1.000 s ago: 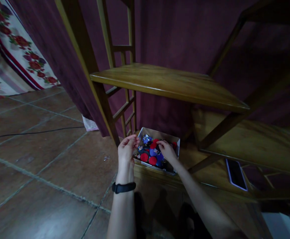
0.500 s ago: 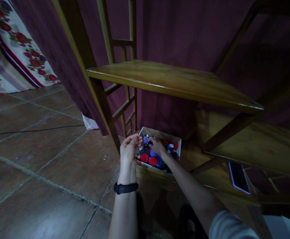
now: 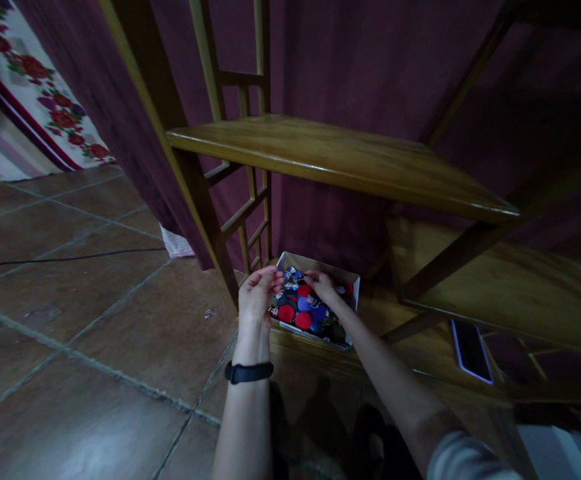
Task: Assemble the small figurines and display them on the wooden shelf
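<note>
A white-rimmed cardboard box [image 3: 290, 327] on the low wooden shelf holds many small round pieces in red, blue and black, some with printed figures. My left hand [image 3: 258, 293], with a black band [image 3: 248, 373] on its wrist, is at the box's left rim. Its thumb and fingers come together, and whatever they may hold is too small to make out. Over the pieces near the back wall of the box is my right hand [image 3: 324, 287]. The fingertips there are pinched close to a red round piece [image 3: 304, 290]; what lies between them is unclear.
Above the box juts a wooden shelf board [image 3: 340, 160], held by an upright post [image 3: 190, 193]. A phone [image 3: 472, 350] lies on the lower shelf to the right. A purple curtain [image 3: 330, 73] hangs behind; a black cable [image 3: 70, 258] crosses the tiled floor.
My right hand has shifted from the box's back left toward its middle, uncovering blue printed pieces and a red one. The left hand keeps nearly the same place and pose.
</note>
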Demonstrator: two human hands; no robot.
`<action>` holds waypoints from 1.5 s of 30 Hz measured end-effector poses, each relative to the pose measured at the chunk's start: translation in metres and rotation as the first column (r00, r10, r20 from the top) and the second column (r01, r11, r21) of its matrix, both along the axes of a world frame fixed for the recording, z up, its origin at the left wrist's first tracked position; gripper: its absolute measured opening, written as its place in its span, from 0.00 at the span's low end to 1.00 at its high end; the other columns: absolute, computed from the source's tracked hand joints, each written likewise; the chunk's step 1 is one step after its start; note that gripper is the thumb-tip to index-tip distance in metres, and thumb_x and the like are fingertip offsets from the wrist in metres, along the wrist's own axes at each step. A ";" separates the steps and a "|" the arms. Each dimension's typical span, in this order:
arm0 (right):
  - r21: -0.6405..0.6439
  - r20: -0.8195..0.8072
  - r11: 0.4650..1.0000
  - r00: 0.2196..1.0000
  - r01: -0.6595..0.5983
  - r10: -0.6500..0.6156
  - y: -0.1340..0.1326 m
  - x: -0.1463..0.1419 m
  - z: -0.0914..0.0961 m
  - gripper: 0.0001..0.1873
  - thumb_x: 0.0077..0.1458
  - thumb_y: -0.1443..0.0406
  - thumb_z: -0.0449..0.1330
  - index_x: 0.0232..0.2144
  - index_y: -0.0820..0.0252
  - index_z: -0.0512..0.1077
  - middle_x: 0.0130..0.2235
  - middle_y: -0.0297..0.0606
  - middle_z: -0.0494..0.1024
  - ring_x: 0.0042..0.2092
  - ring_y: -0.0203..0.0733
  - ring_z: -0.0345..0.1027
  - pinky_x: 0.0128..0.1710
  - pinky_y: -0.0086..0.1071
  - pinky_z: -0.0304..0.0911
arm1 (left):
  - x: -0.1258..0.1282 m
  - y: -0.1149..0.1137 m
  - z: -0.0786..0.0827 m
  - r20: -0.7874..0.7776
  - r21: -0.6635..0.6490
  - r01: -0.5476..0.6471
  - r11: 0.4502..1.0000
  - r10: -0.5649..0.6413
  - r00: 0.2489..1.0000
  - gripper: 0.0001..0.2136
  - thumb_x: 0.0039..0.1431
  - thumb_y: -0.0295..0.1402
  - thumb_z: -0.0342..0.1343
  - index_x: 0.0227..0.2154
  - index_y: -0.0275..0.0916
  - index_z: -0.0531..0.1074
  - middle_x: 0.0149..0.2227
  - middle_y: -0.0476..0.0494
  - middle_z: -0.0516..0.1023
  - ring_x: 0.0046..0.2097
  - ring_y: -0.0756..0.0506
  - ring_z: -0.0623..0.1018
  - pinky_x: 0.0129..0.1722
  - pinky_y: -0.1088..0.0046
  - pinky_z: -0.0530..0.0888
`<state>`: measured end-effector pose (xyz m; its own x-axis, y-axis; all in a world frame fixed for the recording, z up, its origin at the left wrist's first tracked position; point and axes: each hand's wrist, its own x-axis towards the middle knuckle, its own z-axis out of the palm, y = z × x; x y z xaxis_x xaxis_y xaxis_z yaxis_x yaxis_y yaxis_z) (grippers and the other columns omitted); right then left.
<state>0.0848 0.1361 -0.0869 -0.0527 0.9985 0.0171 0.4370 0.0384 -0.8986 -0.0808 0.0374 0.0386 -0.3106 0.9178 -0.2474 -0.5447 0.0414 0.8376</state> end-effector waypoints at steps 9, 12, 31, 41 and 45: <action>0.184 0.467 0.869 0.818 -0.460 0.334 -0.053 0.006 0.032 0.15 0.51 0.70 0.55 0.42 0.54 0.69 0.52 0.37 0.67 0.51 0.40 0.63 0.51 0.37 0.57 | -0.008 0.001 0.000 0.007 0.006 -0.020 1.000 0.020 1.000 0.12 0.42 0.31 0.62 0.32 0.32 0.74 0.29 0.41 0.78 0.29 0.51 0.76 0.28 0.78 0.69; 0.142 0.669 0.855 0.685 -0.499 0.289 -0.066 0.007 0.034 0.16 0.50 0.70 0.57 0.43 0.53 0.69 0.57 0.39 0.62 0.57 0.47 0.55 0.54 0.44 0.52 | -0.009 0.000 0.000 0.008 0.006 -0.023 1.000 0.023 1.000 0.12 0.43 0.32 0.62 0.32 0.32 0.74 0.29 0.40 0.78 0.29 0.51 0.76 0.28 0.77 0.70; 0.083 -0.060 0.996 0.997 -0.042 0.047 -0.062 0.004 0.055 0.15 0.53 0.57 0.51 0.40 0.58 0.69 0.46 0.41 0.71 0.49 0.43 0.65 0.51 0.39 0.59 | 0.005 0.005 -0.009 -0.071 -0.014 0.105 0.994 -0.106 0.992 0.11 0.42 0.34 0.62 0.30 0.34 0.75 0.27 0.42 0.77 0.28 0.50 0.75 0.27 0.77 0.68; -0.346 -0.716 0.809 0.691 -0.475 0.100 -0.077 -0.006 0.080 0.18 0.56 0.57 0.45 0.35 0.62 0.70 0.33 0.40 0.78 0.35 0.37 0.73 0.41 0.34 0.67 | 0.029 0.008 -0.023 -0.232 0.072 0.331 0.941 -0.306 0.923 0.08 0.38 0.29 0.63 0.26 0.35 0.75 0.25 0.45 0.76 0.27 0.50 0.72 0.29 0.75 0.69; -0.282 -0.633 0.829 0.743 -0.483 0.218 -0.061 -0.007 0.080 0.22 0.57 0.53 0.46 0.35 0.63 0.72 0.35 0.43 0.78 0.34 0.38 0.72 0.40 0.34 0.67 | 0.019 0.010 -0.027 -0.217 0.072 0.117 0.991 -0.099 0.971 0.08 0.38 0.29 0.63 0.25 0.35 0.72 0.22 0.49 0.72 0.24 0.52 0.71 0.26 0.77 0.69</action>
